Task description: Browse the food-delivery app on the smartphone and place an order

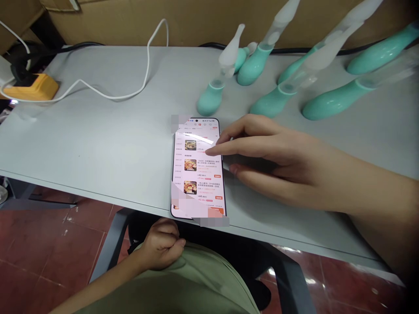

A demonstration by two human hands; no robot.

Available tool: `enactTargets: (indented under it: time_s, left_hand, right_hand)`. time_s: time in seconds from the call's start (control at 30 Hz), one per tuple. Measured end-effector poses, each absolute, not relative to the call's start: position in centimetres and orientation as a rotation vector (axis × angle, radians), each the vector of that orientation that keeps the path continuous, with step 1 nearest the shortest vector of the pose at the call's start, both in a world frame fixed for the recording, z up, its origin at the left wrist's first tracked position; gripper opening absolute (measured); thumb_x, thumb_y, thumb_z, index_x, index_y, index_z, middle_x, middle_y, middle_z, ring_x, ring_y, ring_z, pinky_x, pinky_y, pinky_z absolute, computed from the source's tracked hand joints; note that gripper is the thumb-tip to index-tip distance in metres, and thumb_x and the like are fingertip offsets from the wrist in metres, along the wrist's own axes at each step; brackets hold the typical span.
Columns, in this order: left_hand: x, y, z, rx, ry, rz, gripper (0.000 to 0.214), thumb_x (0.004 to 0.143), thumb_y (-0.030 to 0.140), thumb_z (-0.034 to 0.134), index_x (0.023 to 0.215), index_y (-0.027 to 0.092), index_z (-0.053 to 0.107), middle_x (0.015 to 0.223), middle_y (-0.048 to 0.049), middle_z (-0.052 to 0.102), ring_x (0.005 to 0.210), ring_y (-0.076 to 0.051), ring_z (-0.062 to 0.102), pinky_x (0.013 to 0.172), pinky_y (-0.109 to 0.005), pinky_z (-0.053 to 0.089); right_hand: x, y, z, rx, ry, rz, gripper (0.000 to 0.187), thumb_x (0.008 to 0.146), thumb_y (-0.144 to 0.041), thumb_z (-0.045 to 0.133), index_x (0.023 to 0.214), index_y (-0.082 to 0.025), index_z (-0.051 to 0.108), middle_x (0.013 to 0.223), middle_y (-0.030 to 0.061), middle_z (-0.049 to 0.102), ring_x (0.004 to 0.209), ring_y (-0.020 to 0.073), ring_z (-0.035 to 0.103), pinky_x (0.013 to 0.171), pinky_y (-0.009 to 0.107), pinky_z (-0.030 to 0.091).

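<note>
A smartphone (197,168) lies flat near the front edge of the grey table (98,135), its screen lit with a list of food pictures and prices. My right hand (278,161) rests on the table beside it, fingers stretched out, the index fingertip touching the screen's right side. My left hand (162,244) sits below the table edge on my lap, curled into a loose fist with nothing visible in it.
Several teal squeeze bottles with clear spoon tips (275,96) lie and stand at the back right. A white cable (144,78) runs across the table to a yellow power strip (32,87) at the far left. Cardboard boxes (131,22) line the back.
</note>
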State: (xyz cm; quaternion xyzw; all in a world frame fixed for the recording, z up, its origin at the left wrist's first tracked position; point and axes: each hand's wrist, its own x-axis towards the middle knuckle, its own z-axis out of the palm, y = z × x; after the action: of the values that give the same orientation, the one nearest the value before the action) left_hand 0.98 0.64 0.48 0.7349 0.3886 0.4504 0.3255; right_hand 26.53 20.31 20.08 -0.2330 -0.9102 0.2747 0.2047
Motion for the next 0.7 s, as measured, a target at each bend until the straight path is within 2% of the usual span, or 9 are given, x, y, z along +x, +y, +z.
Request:
enactTargets:
  time_s: [0.57, 0.7]
  left_hand:
    - [0.95, 0.60, 0.32, 1.924, 1.010, 1.160, 0.034, 0.100, 0.013, 0.063, 0.066, 0.019, 0.064, 0.063, -0.0010, 0.061, 0.063, -0.014, 0.063, 0.061, -0.029, 0.049]
    - [0.96, 0.68, 0.38, 1.916, 1.013, 1.168, 0.035, 0.100, 0.013, 0.063, 0.065, 0.018, 0.064, 0.062, -0.0007, 0.060, 0.063, -0.013, 0.063, 0.062, -0.028, 0.049]
  right_hand:
    - [26.43, 20.16, 19.96, -0.614, -2.565, 0.696, 0.044, 0.096, -0.016, 0.057, 0.137, -0.030, 0.067, 0.124, 0.0108, 0.065, 0.116, 0.0272, 0.066, 0.096, 0.049, 0.059]
    - [25.91, 19.52, 20.53, -0.560, -2.558, 0.682, 0.043, 0.094, -0.015, 0.059, 0.132, -0.032, 0.070, 0.122, 0.0093, 0.064, 0.112, 0.0256, 0.064, 0.096, 0.047, 0.058]
